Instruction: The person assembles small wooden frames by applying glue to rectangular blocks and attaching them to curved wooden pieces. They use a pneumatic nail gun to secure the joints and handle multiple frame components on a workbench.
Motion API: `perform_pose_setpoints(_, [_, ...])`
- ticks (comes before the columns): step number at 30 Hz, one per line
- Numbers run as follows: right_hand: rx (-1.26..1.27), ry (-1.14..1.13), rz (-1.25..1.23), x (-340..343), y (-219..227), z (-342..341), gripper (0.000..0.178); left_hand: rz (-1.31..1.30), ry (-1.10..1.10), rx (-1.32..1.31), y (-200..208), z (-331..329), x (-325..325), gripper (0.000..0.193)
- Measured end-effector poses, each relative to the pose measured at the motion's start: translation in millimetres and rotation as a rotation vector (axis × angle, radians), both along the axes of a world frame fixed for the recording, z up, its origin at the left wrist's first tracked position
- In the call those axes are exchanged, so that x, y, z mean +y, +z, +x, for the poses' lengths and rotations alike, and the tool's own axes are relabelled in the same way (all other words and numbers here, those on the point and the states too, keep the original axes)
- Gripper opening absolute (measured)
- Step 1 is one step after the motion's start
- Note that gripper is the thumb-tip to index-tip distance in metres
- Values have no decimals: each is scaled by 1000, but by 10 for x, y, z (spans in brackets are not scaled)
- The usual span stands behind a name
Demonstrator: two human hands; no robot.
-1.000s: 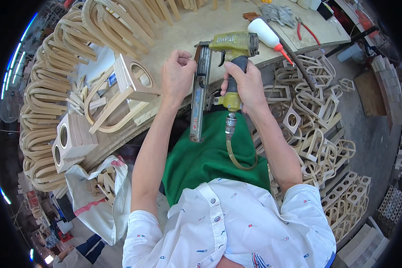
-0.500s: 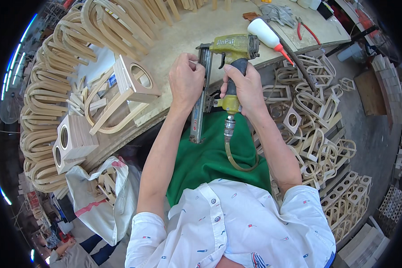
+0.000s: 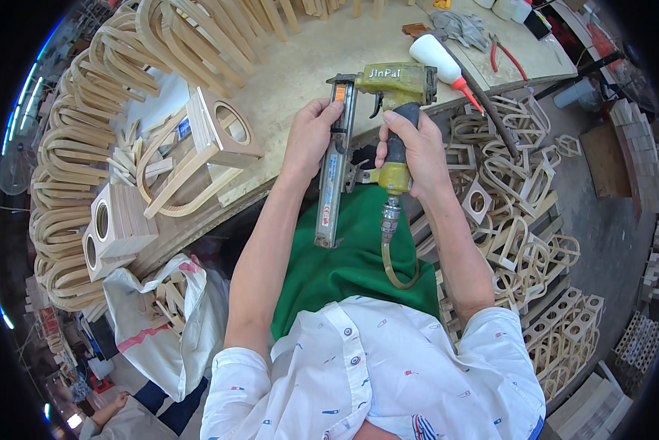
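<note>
A yellow-green pneumatic nail gun (image 3: 397, 86) is held up over my lap, with its magazine running down on the left. My right hand (image 3: 417, 147) wraps round its black grip. On the other side, my left hand (image 3: 313, 136) pinches the upper magazine (image 3: 334, 198) with thumb and fingers; an orange strip shows just above the thumb. An air hose (image 3: 389, 268) curves down from the brass-and-steel coupling over my green apron (image 3: 344, 271). To the left, a wooden piece with a round hole and a curved frame (image 3: 230, 132) rests on the bench.
Rows of bent wooden frames (image 3: 87, 176) line the bench's left side. A block with round holes (image 3: 120, 224) sits at its edge, above a white sack (image 3: 161, 352). A red-tipped bottle (image 3: 438, 62), pliers (image 3: 496, 55) and gloves (image 3: 461, 29) lie right. More frames (image 3: 520, 242) are piled right.
The nail gun has shifted right and turned slightly, showing more of the magazine's face. My left hand has moved from a fist beside it to a thumb-on-top pinch.
</note>
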State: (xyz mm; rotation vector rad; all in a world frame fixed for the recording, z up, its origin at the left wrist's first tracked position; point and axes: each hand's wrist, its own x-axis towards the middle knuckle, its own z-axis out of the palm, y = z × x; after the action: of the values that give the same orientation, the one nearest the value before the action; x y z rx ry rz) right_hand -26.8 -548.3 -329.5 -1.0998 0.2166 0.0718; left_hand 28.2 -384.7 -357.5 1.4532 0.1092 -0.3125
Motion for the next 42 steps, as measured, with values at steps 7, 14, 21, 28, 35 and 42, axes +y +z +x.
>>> perform_pose_setpoints(7, [-1,1,12,3,-43,2,20,-11,-15,65,33,-43,-39,21])
perform_pose_setpoints(14, [15,12,10,23,-55,-5,19,197,12,-36,53,-82,-65,25])
perform_pose_setpoints(21, [2,15,19,18,-44,-22,19,463,40,-218,-153,49,-81,30])
perform_pose_setpoints(28, [31,0,0,-6,-60,-62,19,584,-2,-142,-113,96,-126,43])
perform_pose_setpoints(35, [37,9,8,6,-86,-55,20,501,0,-57,-108,109,-99,50])
perform_pose_setpoints(42, [39,1,25,11,-105,-32,19,266,0,37,75,-15,-100,33])
